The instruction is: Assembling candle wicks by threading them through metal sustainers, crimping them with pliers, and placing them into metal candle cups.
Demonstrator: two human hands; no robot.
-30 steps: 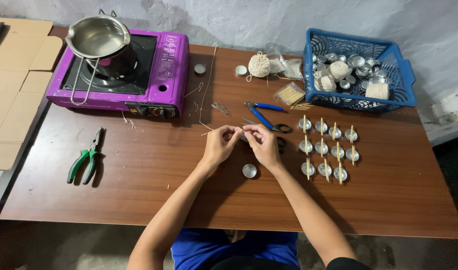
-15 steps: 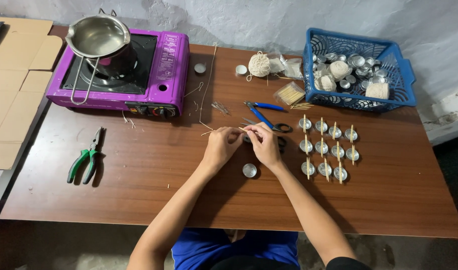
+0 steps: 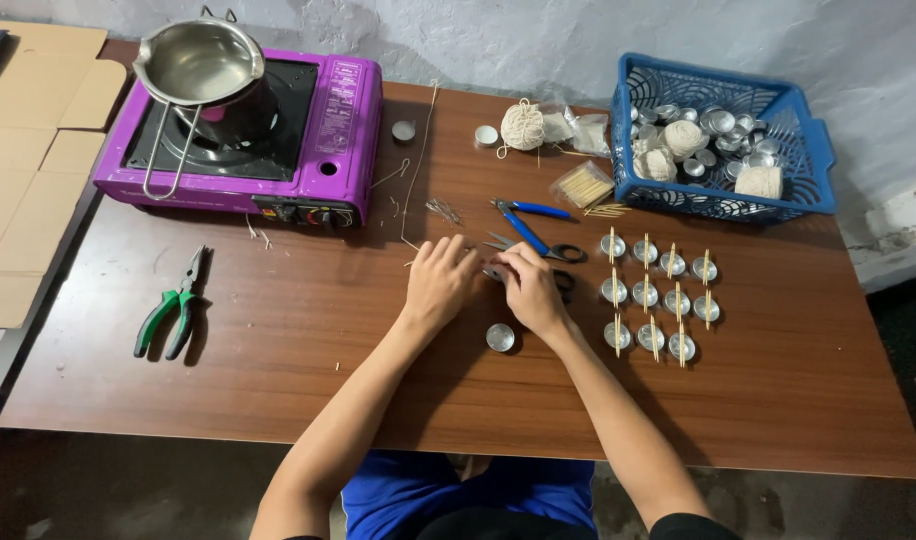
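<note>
Both hands have drifted slightly lower on the tabletop [image 3: 278,330] since a second ago, otherwise holding the same huddled pose; left hand [image 3: 440,280] lies palm-down, fingers curled together toward the right hand [image 3: 530,288]; fingertips of both meet over something small and dark, too hidden to identify; whether either hand actually clamps it, I cannot tell; a small round metal cup [image 3: 500,337] sits on the wood just below and between the wrists, touching neither hand; blue-handled scissors [image 3: 530,225] lie just beyond the fingertips, tips angled toward the hands; right of the right hand, a grid of metal cups with wooden sticks [image 3: 658,295] laid across them, three rows; blue plastic basket [image 3: 813,170] at far right holds more cups and balls of string; loose ball of string [image 3: 523,127] beside it; purple portable stove [image 3: 328,150] at far left carries a steel pot [image 3: 203,65]; green-handled pliers [image 3: 173,305] lie well apart at the left edge.
</note>
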